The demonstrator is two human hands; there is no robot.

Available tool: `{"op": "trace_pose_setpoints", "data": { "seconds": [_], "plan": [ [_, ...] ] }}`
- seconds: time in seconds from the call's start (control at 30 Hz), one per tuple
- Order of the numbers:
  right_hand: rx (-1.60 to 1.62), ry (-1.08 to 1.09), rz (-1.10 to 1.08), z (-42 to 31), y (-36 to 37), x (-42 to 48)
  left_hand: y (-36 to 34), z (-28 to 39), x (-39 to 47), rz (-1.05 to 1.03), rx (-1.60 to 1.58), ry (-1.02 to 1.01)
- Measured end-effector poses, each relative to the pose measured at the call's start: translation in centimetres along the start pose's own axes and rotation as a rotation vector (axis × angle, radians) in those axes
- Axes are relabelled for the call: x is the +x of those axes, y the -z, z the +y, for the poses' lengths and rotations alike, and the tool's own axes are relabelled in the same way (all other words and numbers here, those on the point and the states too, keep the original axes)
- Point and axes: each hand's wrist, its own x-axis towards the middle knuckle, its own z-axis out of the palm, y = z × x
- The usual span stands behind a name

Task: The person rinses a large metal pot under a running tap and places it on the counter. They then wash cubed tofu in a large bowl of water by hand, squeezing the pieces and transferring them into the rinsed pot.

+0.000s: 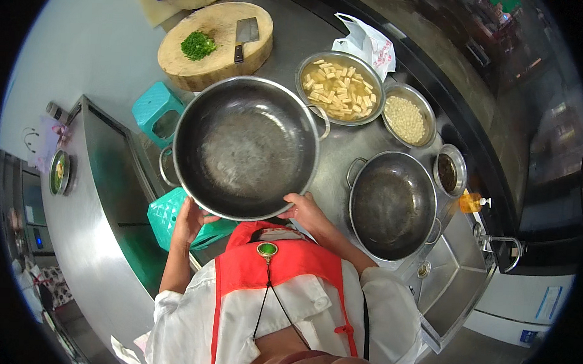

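Observation:
A large two-handled metal wok (pixel 247 151) is held in front of my body, with nothing in it but a worn, greyish base. My left hand (pixel 190 221) grips its near left rim, and my right hand (pixel 302 211) has its thumb over the near right rim. To the right, a second, smaller two-handled wok (pixel 393 205) rests on the steel counter (pixel 332 183), also without contents. Beyond the large wok stands a round wooden chopping block (pixel 180 67) bearing chopped green herbs (pixel 198 46) and a cleaver (pixel 247 33).
Along the counter's far right are a bowl of cut pieces in liquid (pixel 338 90), a bowl of pale beans (pixel 405 119), a bowl of dark contents (pixel 447 172), an orange pump bottle (pixel 471 202) and a sink (pixel 454 279). Teal plastic stools (pixel 152 107) stand left, beside another steel counter (pixel 85 213).

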Motion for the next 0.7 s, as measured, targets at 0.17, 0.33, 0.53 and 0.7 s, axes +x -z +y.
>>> {"op": "trace_pose_setpoints", "data": {
  "seconds": [0.17, 0.33, 0.53, 0.7],
  "plan": [
    [-0.150, -0.038, -0.062, 2.4, -1.2, 6.2, 4.1, -1.4, 3.8, 0.463, -0.005, 0.168],
    [-0.193, -0.112, -0.236, -0.5, -1.6, 7.8, 7.4, 0.7, 6.2, 0.469, -0.012, 0.258],
    [0.209, 0.173, 0.088, -4.8, 5.8, 9.8, 6.3, 3.5, 8.5, 0.436, -0.024, 0.203],
    [0.335, 0.313, 0.324, -10.9, 9.5, 13.9, 6.4, 4.0, 9.9, 0.397, 0.073, 0.251]
  ]
}}
